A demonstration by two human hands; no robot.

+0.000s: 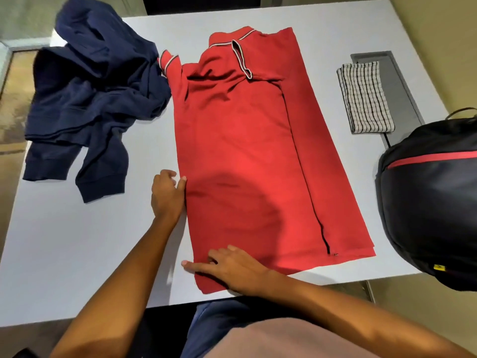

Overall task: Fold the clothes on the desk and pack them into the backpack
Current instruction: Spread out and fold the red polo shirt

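Half-folded red cotton polo shirt (247, 156), both hands (167, 195) (232, 270) flat, fingers loosely spread: hem overhanging the desk edge may slip.

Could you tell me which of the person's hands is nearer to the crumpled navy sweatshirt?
Left. The left hand rests at the red polo shirt's left edge, just right of the navy sweatshirt's hanging cuffs. The right hand lies on the shirt's near hem, farther away.
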